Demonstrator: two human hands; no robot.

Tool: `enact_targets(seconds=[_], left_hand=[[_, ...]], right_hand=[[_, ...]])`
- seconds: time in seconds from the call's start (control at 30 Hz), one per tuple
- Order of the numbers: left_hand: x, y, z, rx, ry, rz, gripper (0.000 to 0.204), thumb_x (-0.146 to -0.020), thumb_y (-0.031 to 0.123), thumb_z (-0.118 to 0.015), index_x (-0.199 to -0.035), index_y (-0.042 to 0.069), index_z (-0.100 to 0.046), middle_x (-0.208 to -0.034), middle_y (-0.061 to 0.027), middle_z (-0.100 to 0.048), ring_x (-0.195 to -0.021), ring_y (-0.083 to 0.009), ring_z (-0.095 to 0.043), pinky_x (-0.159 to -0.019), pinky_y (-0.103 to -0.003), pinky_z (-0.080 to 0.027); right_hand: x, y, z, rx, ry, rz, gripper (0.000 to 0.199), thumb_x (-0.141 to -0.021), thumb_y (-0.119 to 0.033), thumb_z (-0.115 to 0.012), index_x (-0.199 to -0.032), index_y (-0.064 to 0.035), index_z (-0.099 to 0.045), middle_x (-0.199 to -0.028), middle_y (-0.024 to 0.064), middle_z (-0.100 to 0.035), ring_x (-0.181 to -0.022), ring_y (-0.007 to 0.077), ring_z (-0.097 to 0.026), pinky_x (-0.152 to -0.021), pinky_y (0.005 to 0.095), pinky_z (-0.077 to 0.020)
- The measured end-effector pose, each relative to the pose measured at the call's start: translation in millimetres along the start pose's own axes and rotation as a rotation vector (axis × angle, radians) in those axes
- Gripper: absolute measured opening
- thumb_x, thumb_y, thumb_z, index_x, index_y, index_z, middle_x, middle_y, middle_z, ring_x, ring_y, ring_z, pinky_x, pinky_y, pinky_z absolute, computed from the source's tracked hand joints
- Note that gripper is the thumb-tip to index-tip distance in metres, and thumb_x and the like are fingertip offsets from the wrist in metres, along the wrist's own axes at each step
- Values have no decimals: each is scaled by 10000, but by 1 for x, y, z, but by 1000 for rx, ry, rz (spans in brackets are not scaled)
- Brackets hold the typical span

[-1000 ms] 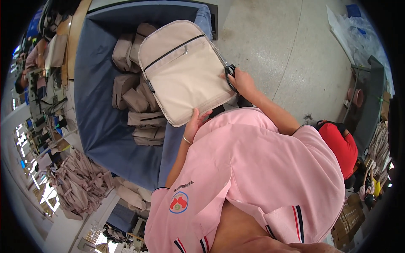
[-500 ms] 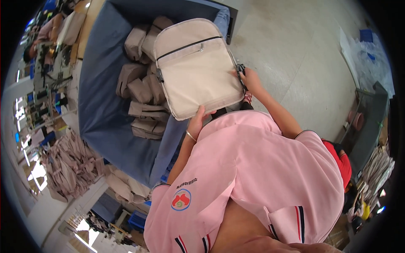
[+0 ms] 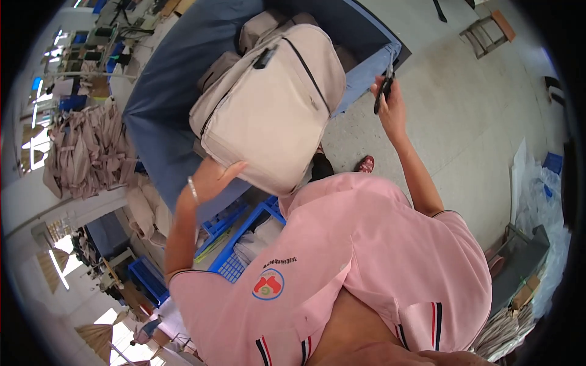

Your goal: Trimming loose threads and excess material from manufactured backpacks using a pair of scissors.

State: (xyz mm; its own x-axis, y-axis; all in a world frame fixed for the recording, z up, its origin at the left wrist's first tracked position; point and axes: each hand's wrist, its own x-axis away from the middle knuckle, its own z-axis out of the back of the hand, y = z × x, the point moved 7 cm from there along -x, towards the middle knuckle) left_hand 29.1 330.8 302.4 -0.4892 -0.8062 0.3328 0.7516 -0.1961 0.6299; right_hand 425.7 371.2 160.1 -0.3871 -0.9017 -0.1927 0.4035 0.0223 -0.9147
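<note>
A beige backpack point(image 3: 271, 116) with black zips and a small black tab leans over the edge of the blue fabric-lined bin point(image 3: 155, 116). My left hand point(image 3: 213, 178) is closed on its lower left edge, with the thumb on the panel and the other fingers hidden underneath. Apart from the bag, to its right, my right hand point(image 3: 392, 113) grips a pair of scissors point(image 3: 383, 96) with black handles. Their metal blades point up toward the bin's corner. Behind the backpack, more beige bags point(image 3: 259, 29) lie inside the bin, partly covered.
Below the bin, a blue plastic basket point(image 3: 229, 262) holds pale fabric pieces. Beige bundles point(image 3: 91, 152) hang at the left. A wooden-topped stool point(image 3: 503, 25) stands far right on the grey floor point(image 3: 439, 116). Clear plastic sheeting point(image 3: 540, 204) lies at the right edge.
The backpack has turned, showing its fuller side. My right hand has come off it and moved right with the scissors. My left hand has shifted left along its edge. The whole view has swung.
</note>
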Motion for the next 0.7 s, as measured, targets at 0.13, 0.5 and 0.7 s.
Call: enact_targets(seconds=[0.13, 0.5, 0.7], left_hand=[[16, 50, 43, -142, -172, -5, 404, -927, 238, -614, -1203, -55, -585, -1185, -221, -635, -1139, -333, -590, -987, -368, -422], [-109, -112, 54, -263, 62, 173, 435, -937, 381, -534, -878, -37, -639, -902, -232, -653, -837, -402, -616, -741, -456, -469], [-167, -188, -14, -112, 762, 300, 443, -936, 372, -512, -961, -32, -690, -1000, -223, -672, -931, -391, -637, -804, -430, -487]], right_hand=[[-33, -28, -42, -303, -194, 143, 254, -993, -108, -522, -1230, -33, -467, -1357, 80, -515, -1073, 106, -520, -913, 251, -429], [27, 30, -84, 44, -296, -135, 351, -801, -214, -696, -1042, 17, -587, -878, 210, -650, -837, 366, -645, -730, 404, -487], [63, 44, -82, 136, -388, -252, 377, -815, -316, -710, -968, 7, -589, -787, 197, -643, -719, 368, -626, -659, 430, -465]])
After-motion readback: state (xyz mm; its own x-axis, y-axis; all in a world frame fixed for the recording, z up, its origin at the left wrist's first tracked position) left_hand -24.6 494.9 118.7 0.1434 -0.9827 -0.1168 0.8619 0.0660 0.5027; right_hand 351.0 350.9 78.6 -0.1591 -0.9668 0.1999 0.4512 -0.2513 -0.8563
